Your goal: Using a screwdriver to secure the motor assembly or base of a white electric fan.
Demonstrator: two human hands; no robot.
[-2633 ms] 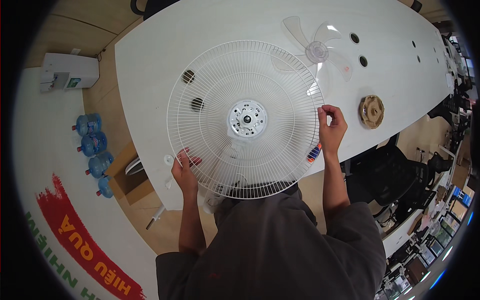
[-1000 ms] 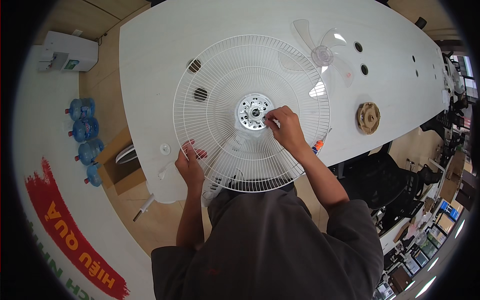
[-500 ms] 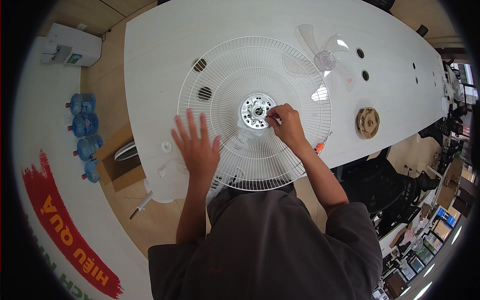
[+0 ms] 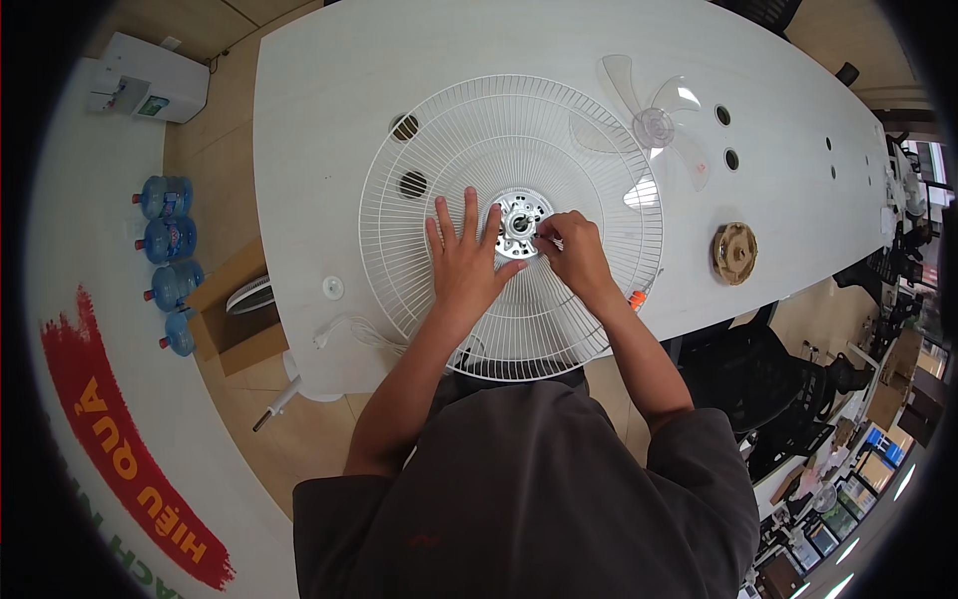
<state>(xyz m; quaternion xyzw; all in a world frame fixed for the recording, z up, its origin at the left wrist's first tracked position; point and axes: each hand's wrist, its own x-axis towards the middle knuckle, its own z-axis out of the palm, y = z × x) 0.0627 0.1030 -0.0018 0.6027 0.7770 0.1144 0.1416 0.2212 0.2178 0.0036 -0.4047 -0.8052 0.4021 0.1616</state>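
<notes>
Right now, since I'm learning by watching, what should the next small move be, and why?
Perhaps press the left hand lightly down to steady the wire guard: that hand is spread over it by the left edge of the central plate, while the right hand is at the right edge. Left-hand contact is hard to tell.

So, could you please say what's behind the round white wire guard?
Through the guard, the white tabletop and two dark round holes show. What the left hand, right hand and round silver hub cover is hidden.
</notes>
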